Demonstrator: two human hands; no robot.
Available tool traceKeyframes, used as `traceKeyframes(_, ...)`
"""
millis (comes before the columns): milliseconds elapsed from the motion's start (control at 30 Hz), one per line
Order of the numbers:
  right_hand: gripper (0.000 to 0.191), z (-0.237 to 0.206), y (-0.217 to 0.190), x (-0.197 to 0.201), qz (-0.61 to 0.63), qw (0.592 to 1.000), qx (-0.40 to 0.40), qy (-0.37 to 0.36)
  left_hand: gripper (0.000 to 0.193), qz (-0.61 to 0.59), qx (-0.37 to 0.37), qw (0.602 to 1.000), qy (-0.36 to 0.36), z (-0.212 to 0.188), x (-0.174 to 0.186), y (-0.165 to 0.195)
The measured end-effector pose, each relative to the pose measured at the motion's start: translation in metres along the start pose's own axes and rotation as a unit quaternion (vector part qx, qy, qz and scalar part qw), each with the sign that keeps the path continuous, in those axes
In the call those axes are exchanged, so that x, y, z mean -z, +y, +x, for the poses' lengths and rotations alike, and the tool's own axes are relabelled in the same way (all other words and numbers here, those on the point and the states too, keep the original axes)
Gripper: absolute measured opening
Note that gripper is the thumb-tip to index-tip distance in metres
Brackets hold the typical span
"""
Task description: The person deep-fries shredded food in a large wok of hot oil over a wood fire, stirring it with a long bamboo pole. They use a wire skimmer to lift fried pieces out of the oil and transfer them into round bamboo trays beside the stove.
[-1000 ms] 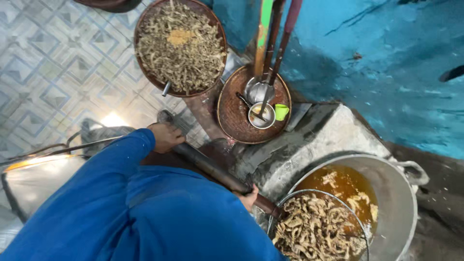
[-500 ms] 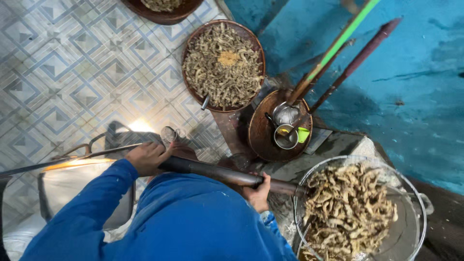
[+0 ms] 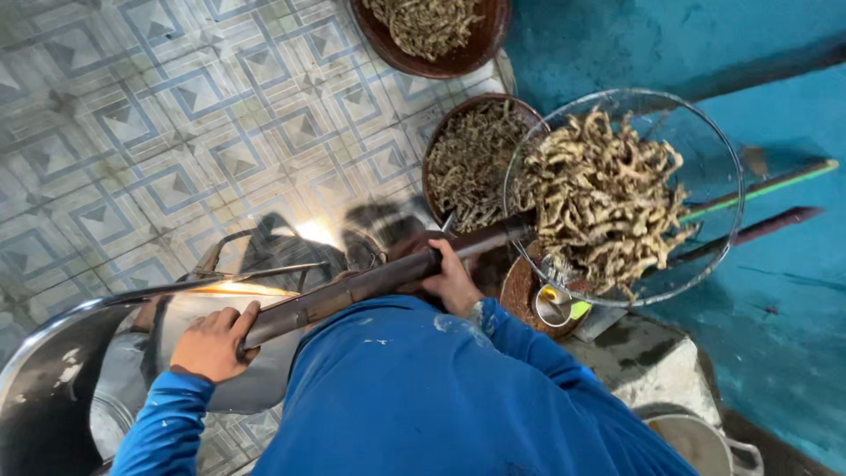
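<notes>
- The left hand (image 3: pixel 211 342) has its fingers wrapped round the near end of a long dark handle (image 3: pixel 370 282).
- The right hand (image 3: pixel 451 278) grips the same handle further along, fingers closed round it, close to where it meets the basket.
- The handle carries a round wire strainer basket (image 3: pixel 723 167), held up in the air and heaped with pale fried strips (image 3: pixel 604 198).
- Under the basket's left edge sits a brown bowl (image 3: pixel 439 141) of darker fried strips; a second brown bowl (image 3: pixel 458 62) sits above it at the top edge.
- Below the basket, a rusty round tray (image 3: pixel 520 295) holds a small metal ladle (image 3: pixel 553 304).
- The person wears blue sleeves (image 3: pixel 159 423); patterned floor tiles (image 3: pixel 132 115) lie to the left, a blue wall (image 3: pixel 775 53) to the right.
</notes>
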State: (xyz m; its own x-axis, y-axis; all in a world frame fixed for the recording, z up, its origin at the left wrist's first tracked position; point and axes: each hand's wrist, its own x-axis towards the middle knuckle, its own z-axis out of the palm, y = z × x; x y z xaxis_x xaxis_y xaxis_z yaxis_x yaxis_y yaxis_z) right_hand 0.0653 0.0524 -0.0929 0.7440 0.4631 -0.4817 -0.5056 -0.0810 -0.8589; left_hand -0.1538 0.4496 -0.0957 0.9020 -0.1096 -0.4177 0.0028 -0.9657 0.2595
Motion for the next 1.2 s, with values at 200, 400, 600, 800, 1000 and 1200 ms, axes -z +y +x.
traceKeyframes(200,0.079,0.172,-0.053,-0.049,-0.04,0.998,-0.007,-0.042,0.084,-0.106,0.047,0.99,0.074,0.07,0.052,-0.055)
traceKeyframes(400,0.027,0.359,-0.13,-0.074,0.205,0.906,-0.34,0.145,0.083,-0.092,0.098,0.99,-0.035,0.222,0.155,-0.129)
traceKeyframes(600,0.027,0.488,-0.209,-0.103,0.343,0.84,-0.356,0.223,0.08,-0.092,0.113,0.98,-0.135,0.361,0.258,-0.2)
traceKeyframes(800,0.04,0.576,-0.228,-0.113,0.187,0.836,-0.342,0.387,0.075,-0.192,0.091,0.953,-0.218,0.476,0.298,-0.269)
traceKeyframes(1000,0.047,0.639,-0.238,-0.115,0.261,0.803,-0.237,0.48,0.076,-0.259,0.087,0.919,-0.285,0.569,0.336,-0.318)
traceKeyframes(1200,0.046,0.68,-0.258,-0.128,0.183,0.737,-0.318,0.568,0.078,-0.291,0.11,0.87,-0.382,0.637,0.366,-0.361)
